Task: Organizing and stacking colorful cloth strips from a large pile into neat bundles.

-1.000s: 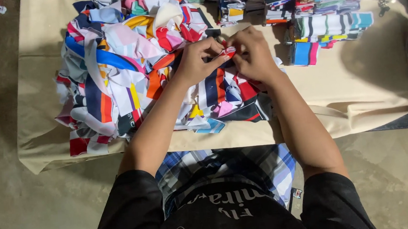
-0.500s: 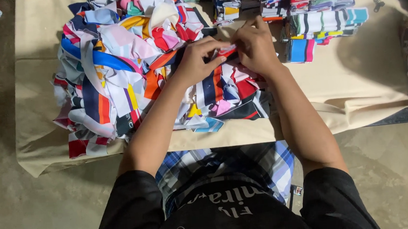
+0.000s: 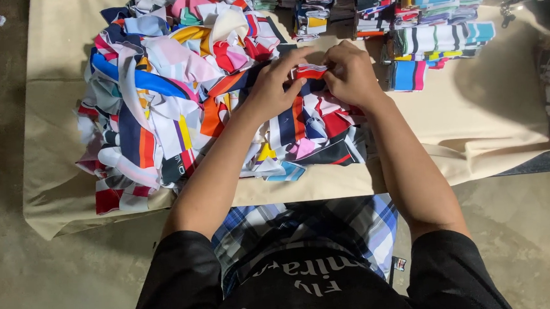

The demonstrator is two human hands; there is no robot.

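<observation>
A small red fabric strip (image 3: 311, 72) is pinched closed between left hand (image 3: 275, 87) and right hand (image 3: 349, 73) above the scrap pile (image 3: 174, 103); folding is judged underway, steady alignment being needed.

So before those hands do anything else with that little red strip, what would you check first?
1. Both hands on the red strip: left hand and right hand pinch it, ok.
2. Strip free of the loose pile: cannot tell.
3. Stacked pieces sit apart from the pile: ok.
4. Bare beige cloth to the right: ok.
5. Strip's full length visible: not ok, fingers hide it.
</observation>
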